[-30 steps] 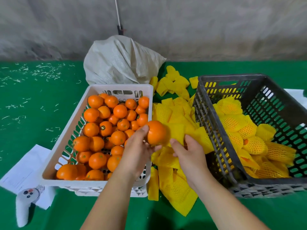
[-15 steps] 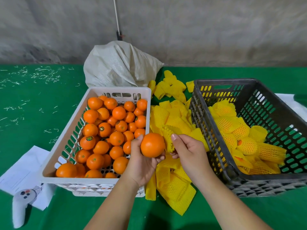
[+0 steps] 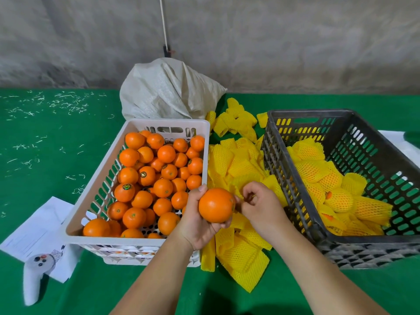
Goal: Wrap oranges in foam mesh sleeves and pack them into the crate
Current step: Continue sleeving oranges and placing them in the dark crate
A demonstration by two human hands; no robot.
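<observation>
Since half a second ago our right hand [image 3: 261, 204] has curled its fingers into the pile of foam sleeves [image 3: 238, 169], pinching at one whose edge we can barely see, while our left hand [image 3: 200, 220] has kept the bare orange [image 3: 216, 205] cupped in curled fingers just beside it, above the gap between the white basket [image 3: 109, 178] of loose oranges and the dark crate [image 3: 372, 151] of wrapped ones. To do this well, we judge, we should lift a single sleeve free, open its mouth with the fingertips, and push the orange in squarely before reaching right to the crate.
</observation>
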